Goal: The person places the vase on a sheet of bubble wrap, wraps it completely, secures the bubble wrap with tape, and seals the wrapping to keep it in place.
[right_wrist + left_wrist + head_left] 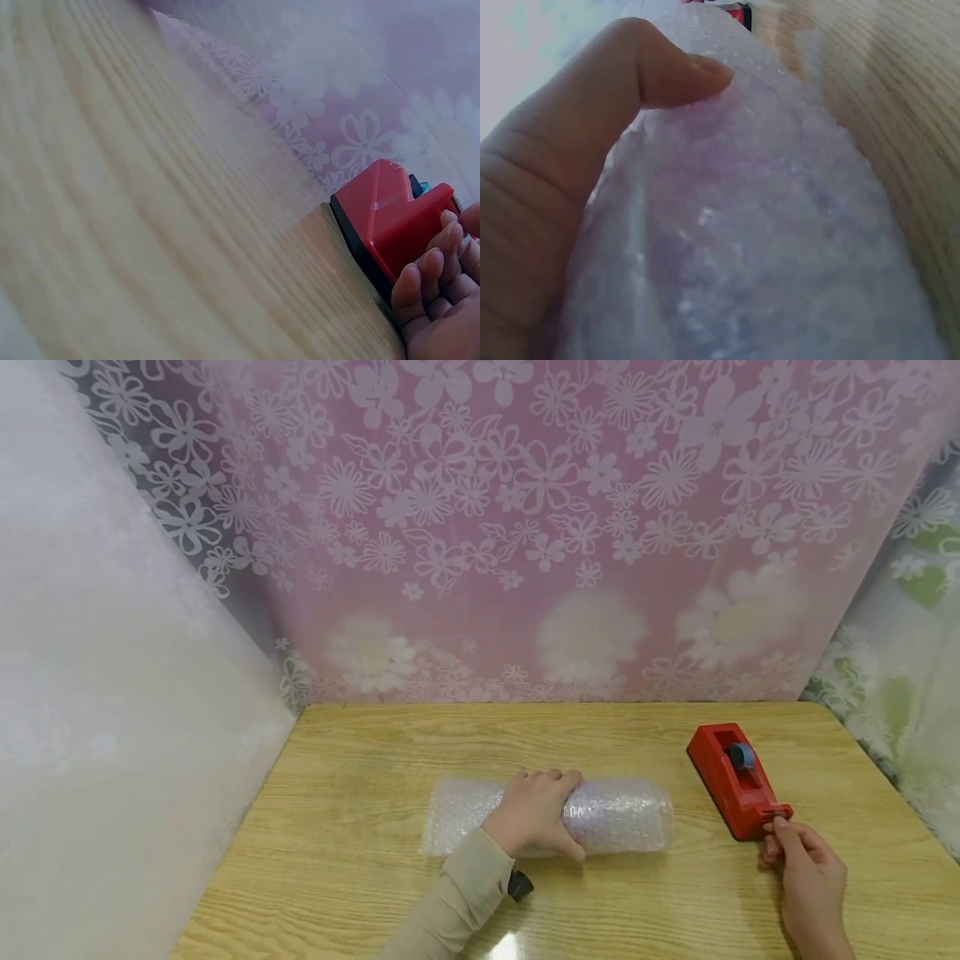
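Note:
A roll of bubble wrap (622,816) lies sideways on the wooden table, with something faintly purple showing through it. Over its middle, my left hand (536,814) grips it from above, and the thumb (682,79) presses into the wrap in the left wrist view. To the right stands a red tape dispenser (727,781) holding a small blue-rimmed roll of tape (741,756). At the dispenser's cutter end, my right hand (813,877) pinches the tape's end between thumb and forefinger. The right wrist view shows that hand's fingers (431,274) curled beside the dispenser (390,217); the tape itself is hidden there.
The wood-grain table (360,743) runs back to a pink flowered cloth (465,527). Pale cloth (112,693) hangs along the left side and green-leafed cloth (915,693) along the right. A dark piece (520,886) shows at the left wrist.

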`<state>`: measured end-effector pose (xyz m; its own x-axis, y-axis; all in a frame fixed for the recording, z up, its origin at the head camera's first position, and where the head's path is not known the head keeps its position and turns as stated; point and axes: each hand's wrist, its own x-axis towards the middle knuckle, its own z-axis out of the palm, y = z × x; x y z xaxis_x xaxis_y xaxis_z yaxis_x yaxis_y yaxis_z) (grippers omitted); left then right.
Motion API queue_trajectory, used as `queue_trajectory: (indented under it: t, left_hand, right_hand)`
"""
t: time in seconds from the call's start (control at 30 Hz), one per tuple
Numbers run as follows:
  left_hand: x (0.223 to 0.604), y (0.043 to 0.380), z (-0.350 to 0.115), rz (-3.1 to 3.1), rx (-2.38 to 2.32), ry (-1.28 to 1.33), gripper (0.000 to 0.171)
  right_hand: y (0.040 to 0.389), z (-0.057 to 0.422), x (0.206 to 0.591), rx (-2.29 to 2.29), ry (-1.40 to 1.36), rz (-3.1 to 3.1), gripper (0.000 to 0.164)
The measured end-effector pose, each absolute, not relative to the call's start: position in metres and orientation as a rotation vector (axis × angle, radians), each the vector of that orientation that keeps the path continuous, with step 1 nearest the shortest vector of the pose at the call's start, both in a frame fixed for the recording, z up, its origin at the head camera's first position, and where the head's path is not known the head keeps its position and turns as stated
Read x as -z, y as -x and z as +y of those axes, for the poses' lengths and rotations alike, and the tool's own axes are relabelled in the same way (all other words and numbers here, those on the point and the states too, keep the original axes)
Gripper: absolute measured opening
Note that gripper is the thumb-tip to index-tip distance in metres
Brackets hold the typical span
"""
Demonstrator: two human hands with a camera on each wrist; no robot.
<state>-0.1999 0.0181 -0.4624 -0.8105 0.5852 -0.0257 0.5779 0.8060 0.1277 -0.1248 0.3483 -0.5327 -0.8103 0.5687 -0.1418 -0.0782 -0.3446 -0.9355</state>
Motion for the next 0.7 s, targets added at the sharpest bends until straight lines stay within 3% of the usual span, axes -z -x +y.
queue_trajectory:
  t: [0.2, 0.7]
  left_hand:
    - [0.461, 0.198, 0.019, 2.903, -0.212, -0.943, 0.110]
    - [0.466, 0.189, 0.018, 2.946, -0.244, -1.037, 0.100]
  right_hand:
    - [0.125, 0.349, 0.533, -2.194, 0.624, -1.485, 0.019]
    - [0.123, 0.349, 0.533, -2.220, 0.580, -1.467, 0.018]
